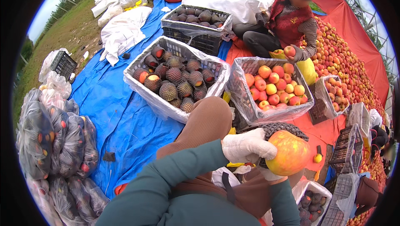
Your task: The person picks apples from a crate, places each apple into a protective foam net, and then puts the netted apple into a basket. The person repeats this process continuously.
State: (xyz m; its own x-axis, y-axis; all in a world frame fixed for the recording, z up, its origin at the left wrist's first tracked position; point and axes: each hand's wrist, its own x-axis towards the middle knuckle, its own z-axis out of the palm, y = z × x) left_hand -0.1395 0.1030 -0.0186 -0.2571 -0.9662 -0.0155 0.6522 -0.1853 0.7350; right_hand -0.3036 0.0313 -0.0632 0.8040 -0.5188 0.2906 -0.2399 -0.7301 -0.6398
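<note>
Both my hands wear white knit gloves and meet above my lap, right of centre. My left hand (245, 146) is closed on a black foam net sleeve (288, 127), with its thumb against a large yellow-red apple (291, 154). The net lies bunched along the far side of the apple, and most of the fruit is bare. From below, my right hand (271, 176) supports the apple; its fingers are mostly hidden behind the fruit. In front of my knee stands a plastic-lined crate (139, 89) of apples in black nets. Right of it is a lined crate (246, 108) of bare apples.
Another crate (210, 42) of netted apples stands farther back. A person (287, 22) sits at the far right holding an apple, beside a large apple heap (341, 55). Filled plastic bags (68, 138) are piled at the left on the blue tarp (121, 113). More crates (346, 149) line the right.
</note>
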